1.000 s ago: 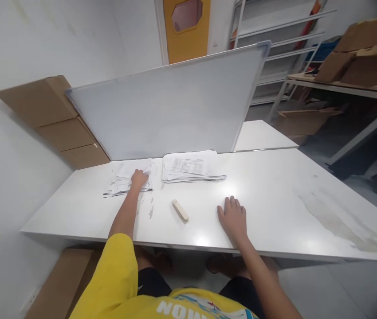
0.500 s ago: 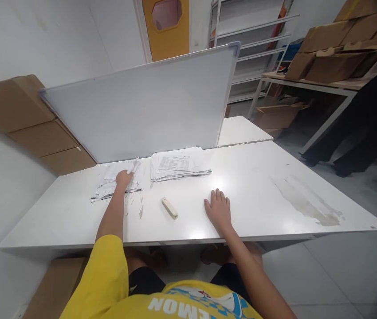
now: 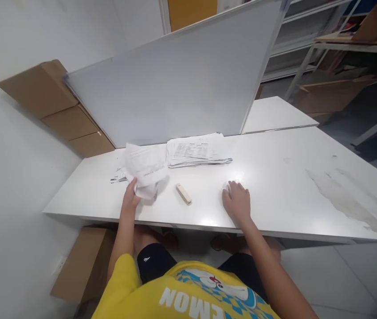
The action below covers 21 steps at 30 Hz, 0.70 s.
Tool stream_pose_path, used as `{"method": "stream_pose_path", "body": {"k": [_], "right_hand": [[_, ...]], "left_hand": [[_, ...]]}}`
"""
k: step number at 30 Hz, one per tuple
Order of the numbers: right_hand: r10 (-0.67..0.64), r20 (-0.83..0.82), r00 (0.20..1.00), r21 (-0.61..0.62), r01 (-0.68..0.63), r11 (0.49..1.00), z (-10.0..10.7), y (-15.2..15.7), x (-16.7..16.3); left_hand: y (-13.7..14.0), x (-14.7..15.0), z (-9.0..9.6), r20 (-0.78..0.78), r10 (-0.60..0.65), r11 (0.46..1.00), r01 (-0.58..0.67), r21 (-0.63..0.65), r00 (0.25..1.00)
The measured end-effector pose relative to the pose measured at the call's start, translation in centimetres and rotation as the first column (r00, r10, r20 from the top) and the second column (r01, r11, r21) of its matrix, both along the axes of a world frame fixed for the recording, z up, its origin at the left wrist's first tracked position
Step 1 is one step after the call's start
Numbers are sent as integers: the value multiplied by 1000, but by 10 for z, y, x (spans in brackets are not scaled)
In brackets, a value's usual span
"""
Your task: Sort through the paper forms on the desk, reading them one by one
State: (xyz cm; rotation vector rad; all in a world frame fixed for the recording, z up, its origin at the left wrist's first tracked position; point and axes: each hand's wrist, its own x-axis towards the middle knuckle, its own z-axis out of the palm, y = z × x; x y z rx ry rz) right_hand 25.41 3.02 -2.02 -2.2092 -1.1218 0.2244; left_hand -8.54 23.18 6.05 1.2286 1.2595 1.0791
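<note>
Thumb and fingers of the left hand (image 3: pixel 131 196) are clamped on thin white sheets (image 3: pixel 145 164), creased and bowed, with faint print, in front of the whiteboard (image 3: pixel 175 84). Below the whiteboard spreads a white table (image 3: pixel 275 177). At the whiteboard's foot lies a ragged-edged paper stack (image 3: pixel 197 153); farther out from it, the right hand (image 3: pixel 237 201) rests loosely, thumb apart, and a cream bar (image 3: pixel 184 194) lies.

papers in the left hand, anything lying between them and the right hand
Yes: a cream, stapler-like tool lies on the table between the held papers and the right hand; nothing else visible does.
</note>
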Motion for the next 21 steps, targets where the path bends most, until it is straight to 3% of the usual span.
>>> {"method": "stream_pose_path", "body": {"k": [2,4,5,7,9,11,13,16,19,21], "right_hand": [[9,-231,973,146,25,989,7,-10,-12],[110,-497,861,217,0,976,11,-24,-33],[196,-617,763,224,-69,972,11,-32,-46],[360,-805,471,232,-308,923,10,-47,-73],[389,-905,169,270,-479,835,5,-61,-94],[354,-935,2,308,-487,817,-1,-72,-105],[322,-947,-17,302,-397,867,-7,-79,-108],[233,-970,68,212,-235,949,-14,-87,-110],[173,-979,108,167,-64,984,-18,-99,-115],[143,-982,126,150,42,988,-19,-108,-119]], "left_hand": [[-45,-12,-14,232,-47,966,104,-238,972],[-87,-19,-29,395,-7,906,173,-387,919],[-106,-20,-35,447,28,882,188,-432,894],[-136,-20,-48,501,95,853,189,-487,860],[-158,-17,-57,515,118,832,199,-518,849],[-171,-14,-63,514,100,805,235,-545,852],[-178,-13,-67,518,85,759,282,-587,851],[-179,-14,-68,533,104,677,333,-657,840],[-177,-17,-69,561,95,607,399,-687,823],[-176,-19,-72,577,68,594,431,-679,814]]}}
